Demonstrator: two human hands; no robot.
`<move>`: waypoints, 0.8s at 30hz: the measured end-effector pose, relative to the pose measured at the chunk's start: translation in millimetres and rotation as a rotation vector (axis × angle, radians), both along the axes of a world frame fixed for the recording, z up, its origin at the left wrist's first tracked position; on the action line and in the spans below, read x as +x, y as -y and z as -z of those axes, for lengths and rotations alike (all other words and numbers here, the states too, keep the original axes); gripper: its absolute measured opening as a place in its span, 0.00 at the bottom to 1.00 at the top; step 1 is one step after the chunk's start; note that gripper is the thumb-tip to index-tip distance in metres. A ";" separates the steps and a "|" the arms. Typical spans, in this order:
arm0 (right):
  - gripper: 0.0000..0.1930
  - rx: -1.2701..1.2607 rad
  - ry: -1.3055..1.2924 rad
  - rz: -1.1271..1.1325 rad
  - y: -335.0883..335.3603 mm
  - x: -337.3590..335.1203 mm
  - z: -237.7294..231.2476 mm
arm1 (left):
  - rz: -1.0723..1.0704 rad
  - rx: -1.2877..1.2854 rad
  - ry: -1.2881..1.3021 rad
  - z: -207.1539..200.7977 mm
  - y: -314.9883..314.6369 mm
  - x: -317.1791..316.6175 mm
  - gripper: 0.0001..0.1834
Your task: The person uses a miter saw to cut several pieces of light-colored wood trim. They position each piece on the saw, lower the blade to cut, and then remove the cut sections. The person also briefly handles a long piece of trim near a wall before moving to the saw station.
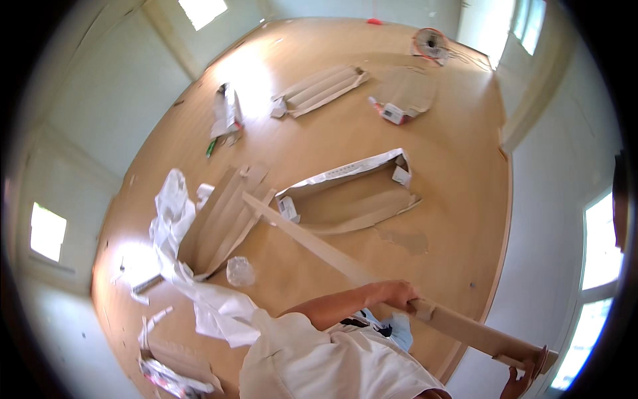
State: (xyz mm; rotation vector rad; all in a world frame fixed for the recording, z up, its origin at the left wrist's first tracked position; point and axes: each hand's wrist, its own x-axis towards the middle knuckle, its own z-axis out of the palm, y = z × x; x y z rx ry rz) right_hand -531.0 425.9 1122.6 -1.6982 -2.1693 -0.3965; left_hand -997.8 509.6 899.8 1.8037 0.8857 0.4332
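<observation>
Grasping a long, narrow, straight tan plank-like piece [465,328] in both hands, slanting from the middle of the wood-toned floor [332,139] toward its right edge on the near side. Clenching it part-way along with the left hand [397,294], fingers wrapped over it; gripping near its closer end with the right hand [525,374], partly hidden there. Overlapping in view, at the far end of the piece, with an opened tan ridged cardboard sheet [216,229]; impossible to tell about contact. Just right of that sheet, an open tan cardboard box with a white outer side [345,168]. Toward the floor's left edge, a long crumpled white sheet [222,312] and, near it, a small clear plastic bag [240,271]. Farther off, a flattened tan ridged carton [325,90], a narrow white package [227,113] and a rounded tan cardboard piece [412,90]. Near the floor's far right corner, a round orange-rimmed fan [430,44]; at the far edge, a small red object [374,21].
</observation>
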 end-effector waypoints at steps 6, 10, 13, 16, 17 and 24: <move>0.16 0.237 -0.294 -0.300 -145.8 -2.3 33.8 | -0.259 0.234 0.097 -1.1 -109.2 -32.4 0.20; 0.15 -0.007 -0.936 -0.017 -226.2 117.9 145.7 | -0.331 0.220 0.107 5.9 -207.6 -32.3 0.19; 0.16 -0.228 -1.525 0.051 -327.7 95.9 195.5 | -0.365 0.131 -0.018 25.3 -270.2 -36.3 0.20; 0.28 -0.338 -1.719 0.050 -426.0 6.9 208.2 | -0.431 0.073 -0.123 37.1 -332.0 -40.8 0.22; 0.27 -0.448 -1.722 0.002 -454.5 -35.2 196.1 | -0.460 0.050 -0.159 36.4 -345.5 -47.0 0.23; 0.23 -0.549 -1.638 -0.094 -639.0 -157.0 144.9 | -0.677 0.156 -0.170 3.9 -455.7 -61.9 0.25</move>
